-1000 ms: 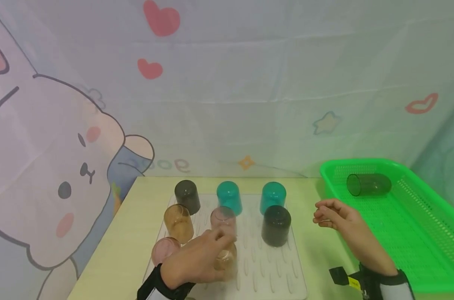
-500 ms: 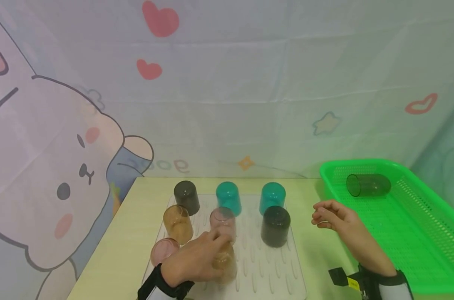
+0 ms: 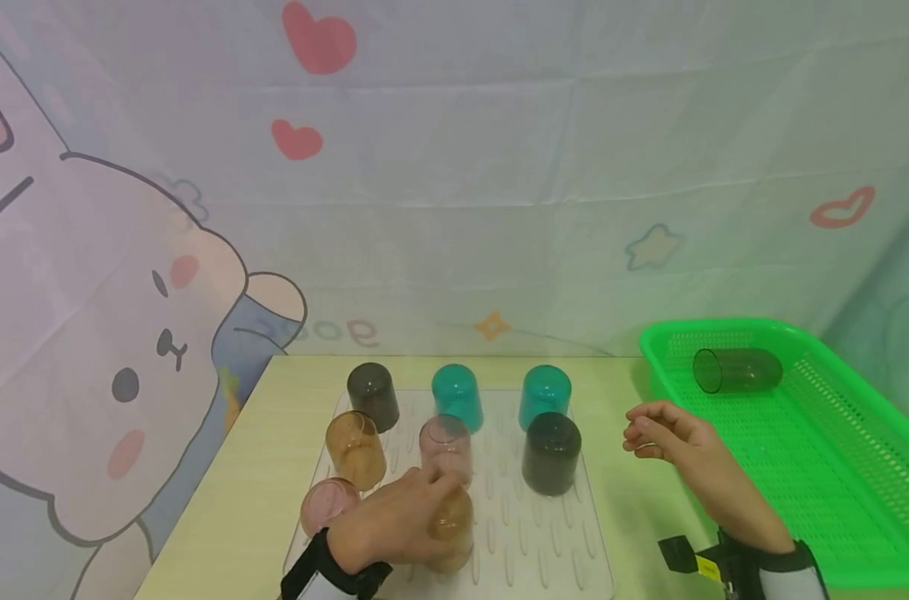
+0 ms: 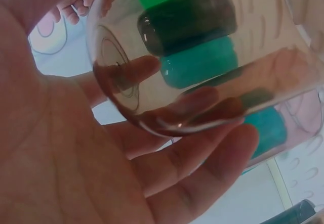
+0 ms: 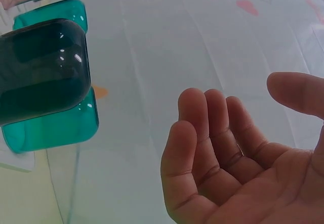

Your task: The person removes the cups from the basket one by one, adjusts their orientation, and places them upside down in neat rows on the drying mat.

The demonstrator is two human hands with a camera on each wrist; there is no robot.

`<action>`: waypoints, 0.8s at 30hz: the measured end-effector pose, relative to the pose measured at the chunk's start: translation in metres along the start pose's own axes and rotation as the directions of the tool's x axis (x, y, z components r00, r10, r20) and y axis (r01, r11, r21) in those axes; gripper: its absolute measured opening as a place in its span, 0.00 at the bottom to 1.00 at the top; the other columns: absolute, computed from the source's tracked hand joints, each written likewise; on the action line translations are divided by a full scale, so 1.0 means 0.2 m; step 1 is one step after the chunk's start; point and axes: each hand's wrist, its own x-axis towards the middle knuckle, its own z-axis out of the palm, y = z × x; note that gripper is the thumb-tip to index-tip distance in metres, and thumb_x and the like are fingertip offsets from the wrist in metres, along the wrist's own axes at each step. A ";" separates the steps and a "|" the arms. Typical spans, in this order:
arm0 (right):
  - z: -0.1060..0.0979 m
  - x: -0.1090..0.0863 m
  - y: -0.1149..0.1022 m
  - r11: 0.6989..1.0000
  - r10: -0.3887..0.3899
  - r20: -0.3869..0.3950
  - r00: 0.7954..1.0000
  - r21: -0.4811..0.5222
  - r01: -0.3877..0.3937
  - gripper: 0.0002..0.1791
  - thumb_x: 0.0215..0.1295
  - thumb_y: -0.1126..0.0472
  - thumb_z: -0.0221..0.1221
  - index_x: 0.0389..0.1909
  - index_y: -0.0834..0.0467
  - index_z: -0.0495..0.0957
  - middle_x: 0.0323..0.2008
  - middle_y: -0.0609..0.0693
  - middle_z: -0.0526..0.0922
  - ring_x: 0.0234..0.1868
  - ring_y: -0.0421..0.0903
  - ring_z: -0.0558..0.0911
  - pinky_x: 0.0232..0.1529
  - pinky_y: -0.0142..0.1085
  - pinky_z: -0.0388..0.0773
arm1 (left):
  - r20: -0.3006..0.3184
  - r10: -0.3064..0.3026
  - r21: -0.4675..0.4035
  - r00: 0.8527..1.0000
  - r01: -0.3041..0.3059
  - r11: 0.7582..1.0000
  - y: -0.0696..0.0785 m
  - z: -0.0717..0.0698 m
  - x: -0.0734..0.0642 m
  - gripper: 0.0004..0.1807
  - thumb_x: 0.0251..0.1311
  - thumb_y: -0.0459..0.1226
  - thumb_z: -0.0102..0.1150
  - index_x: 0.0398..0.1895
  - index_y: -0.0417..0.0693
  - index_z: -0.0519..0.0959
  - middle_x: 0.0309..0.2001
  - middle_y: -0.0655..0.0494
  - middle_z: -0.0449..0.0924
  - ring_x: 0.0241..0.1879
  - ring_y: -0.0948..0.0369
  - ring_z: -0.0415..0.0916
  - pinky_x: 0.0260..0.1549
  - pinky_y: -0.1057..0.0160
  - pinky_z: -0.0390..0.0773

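Observation:
My left hand (image 3: 394,521) holds an amber glass (image 3: 452,529) that stands upside down at the front middle of the white ribbed drying mat (image 3: 529,558). In the left wrist view, thumb and curled fingers (image 4: 233,153) surround its base end. Just behind that glass is a clear pink glass (image 3: 445,437), partly covered by my fingertips in the head view. Another pink glass (image 3: 328,504) sits left of my left wrist. My right hand (image 3: 675,437) hovers between the mat and the green basket (image 3: 859,417), fingers loosely bent, holding nothing.
More upturned glasses stand on the mat: a second amber one (image 3: 357,454), two teal ones (image 3: 457,396) at the back, a dark grey one (image 3: 373,396) at back left and another dark glass (image 3: 551,454) at right. A dark glass (image 3: 739,371) lies sideways inside the basket.
The amber glass and my left hand have shifted only slightly; more of the glass shows below the fingers. My right hand has stayed where it was.

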 end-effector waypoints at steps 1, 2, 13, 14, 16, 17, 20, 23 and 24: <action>0.00 0.00 0.00 1.000 -0.002 0.000 1.000 -0.002 0.002 0.18 0.74 0.55 0.48 0.50 0.68 0.68 0.39 0.52 0.78 0.41 0.46 0.79 0.43 0.35 0.77 | 0.005 -0.002 -0.009 1.000 0.002 1.000 0.00 0.00 0.00 0.33 0.48 0.52 0.68 0.58 0.63 0.66 0.44 0.58 0.67 0.39 0.62 0.69 0.29 0.67 0.72; 0.00 0.00 0.00 1.000 -0.002 0.000 1.000 -0.004 0.002 0.18 0.74 0.56 0.48 0.50 0.68 0.68 0.39 0.52 0.78 0.41 0.46 0.79 0.43 0.34 0.77 | 0.005 0.002 -0.011 1.000 -0.002 1.000 0.00 0.00 0.00 0.33 0.49 0.52 0.68 0.58 0.63 0.66 0.44 0.58 0.67 0.39 0.62 0.69 0.29 0.67 0.72; -0.03 -0.02 -0.02 0.995 -0.031 0.000 1.000 -0.092 0.031 0.17 0.75 0.56 0.46 0.50 0.67 0.69 0.39 0.53 0.78 0.40 0.45 0.79 0.42 0.33 0.77 | -0.074 0.065 -0.005 0.995 -0.065 0.998 0.01 -0.04 -0.03 0.27 0.50 0.52 0.66 0.54 0.63 0.70 0.48 0.59 0.67 0.41 0.61 0.68 0.35 0.65 0.72; -0.03 -0.02 -0.02 0.994 -0.034 0.005 0.999 -0.105 0.034 0.17 0.75 0.57 0.46 0.50 0.67 0.69 0.39 0.53 0.78 0.40 0.45 0.79 0.42 0.33 0.77 | -0.084 0.075 -0.008 0.994 -0.076 0.997 0.01 -0.05 -0.04 0.27 0.51 0.51 0.67 0.55 0.62 0.70 0.49 0.58 0.67 0.43 0.60 0.68 0.37 0.63 0.73; -0.04 -0.03 -0.03 0.989 -0.047 0.017 0.999 -0.137 0.049 0.16 0.75 0.58 0.46 0.49 0.67 0.70 0.38 0.54 0.78 0.39 0.45 0.80 0.41 0.33 0.77 | -0.099 0.090 -0.014 0.991 -0.091 0.996 0.01 -0.07 -0.06 0.27 0.53 0.50 0.66 0.57 0.60 0.70 0.54 0.56 0.67 0.46 0.58 0.68 0.41 0.61 0.73; -0.05 -0.03 -0.04 0.986 -0.057 0.028 0.998 -0.154 0.061 0.15 0.75 0.59 0.46 0.49 0.68 0.70 0.38 0.54 0.78 0.38 0.45 0.80 0.40 0.34 0.77 | -0.102 0.091 -0.018 0.991 -0.093 0.995 0.01 -0.08 -0.07 0.28 0.54 0.50 0.65 0.59 0.60 0.70 0.56 0.55 0.67 0.48 0.57 0.68 0.42 0.60 0.73; -0.07 -0.03 -0.06 0.973 -0.062 0.057 0.996 -0.221 0.074 0.14 0.74 0.60 0.47 0.48 0.67 0.71 0.37 0.54 0.77 0.37 0.42 0.79 0.39 0.34 0.77 | -0.099 0.097 -0.038 0.990 -0.101 0.994 0.01 -0.12 -0.10 0.30 0.58 0.50 0.62 0.64 0.58 0.67 0.59 0.53 0.67 0.52 0.56 0.67 0.45 0.58 0.73; -0.11 -0.03 -0.10 0.949 -0.033 0.087 0.996 -0.311 0.058 0.13 0.74 0.58 0.48 0.49 0.64 0.72 0.38 0.52 0.78 0.38 0.39 0.79 0.39 0.34 0.77 | -0.091 0.092 -0.030 0.992 -0.095 0.995 0.00 -0.16 -0.12 0.30 0.61 0.52 0.59 0.65 0.59 0.67 0.58 0.53 0.68 0.53 0.57 0.67 0.44 0.59 0.74; -0.13 -0.02 -0.12 0.936 -0.024 0.096 0.995 -0.348 0.056 0.14 0.74 0.57 0.48 0.49 0.63 0.72 0.39 0.51 0.78 0.38 0.38 0.79 0.38 0.34 0.77 | -0.091 0.084 -0.026 0.992 -0.087 0.996 0.00 -0.17 -0.13 0.30 0.61 0.53 0.58 0.65 0.59 0.67 0.57 0.53 0.69 0.52 0.57 0.68 0.43 0.59 0.74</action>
